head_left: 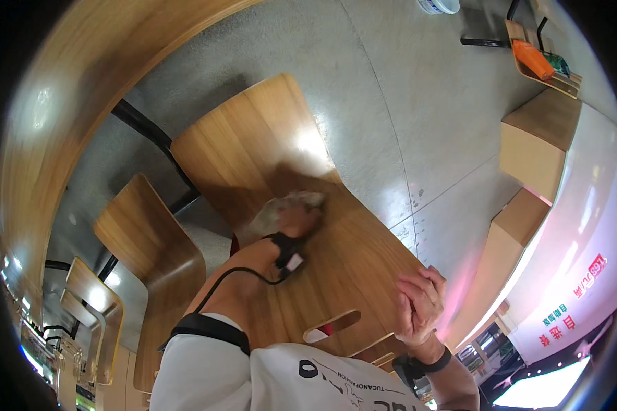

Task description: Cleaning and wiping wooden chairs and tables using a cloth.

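Observation:
My left hand [298, 218], blurred, presses a greyish cloth [267, 216] onto a bent-plywood chair [247, 133]. It is near the curve where the seat meets the backrest. A black band with a small device and cable circles that wrist. The backrest [349, 267] lies nearest my body and has an oval handle slot [331, 326]. My right hand [420, 306], fingers curled, overlaps the right edge of the backrest. Whether it grips that edge or only hovers there cannot be made out. A black strap is around the right wrist.
A wooden table edge [82, 67] curves along the left. More plywood chairs [149, 231] stand in a row at lower left. Cardboard-coloured boxes [532, 149] line the right side. An orange packet [533, 59] lies on a far chair; a white tub [438, 5] stands on the floor.

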`<action>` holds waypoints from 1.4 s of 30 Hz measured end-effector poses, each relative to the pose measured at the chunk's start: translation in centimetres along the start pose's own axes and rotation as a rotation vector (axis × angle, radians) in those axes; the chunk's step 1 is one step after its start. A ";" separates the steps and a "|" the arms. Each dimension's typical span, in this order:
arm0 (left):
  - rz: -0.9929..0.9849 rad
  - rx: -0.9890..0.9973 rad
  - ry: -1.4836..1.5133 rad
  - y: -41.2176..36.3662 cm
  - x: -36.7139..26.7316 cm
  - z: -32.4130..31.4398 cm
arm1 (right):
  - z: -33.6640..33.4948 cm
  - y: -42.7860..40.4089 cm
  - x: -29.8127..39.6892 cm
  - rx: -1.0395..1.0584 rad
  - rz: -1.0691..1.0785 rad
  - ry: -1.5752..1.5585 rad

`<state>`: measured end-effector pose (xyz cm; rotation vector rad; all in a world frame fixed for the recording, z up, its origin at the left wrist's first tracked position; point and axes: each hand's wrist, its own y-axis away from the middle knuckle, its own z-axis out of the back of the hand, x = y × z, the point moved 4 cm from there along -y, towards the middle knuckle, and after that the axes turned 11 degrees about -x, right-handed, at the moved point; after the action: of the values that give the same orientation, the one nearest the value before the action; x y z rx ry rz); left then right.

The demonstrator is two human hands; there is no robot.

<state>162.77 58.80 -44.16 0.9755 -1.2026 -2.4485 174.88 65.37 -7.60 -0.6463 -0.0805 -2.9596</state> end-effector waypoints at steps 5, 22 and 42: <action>-0.450 -0.129 0.017 -2.6 -10.2 1.9 | 0.3 0.5 -0.4 0.052 -0.002 0.020; -0.632 -0.294 -0.179 -8.3 -6.6 3.0 | 0.4 0.4 -0.6 0.058 -0.027 0.052; 0.038 -1.131 -0.352 -9.4 16.6 14.4 | 0.7 0.2 0.1 0.058 -0.025 0.017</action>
<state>141.52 65.50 -52.83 0.1817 0.2176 -2.6705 175.15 65.18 -6.91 -0.6175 -0.1736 -2.9732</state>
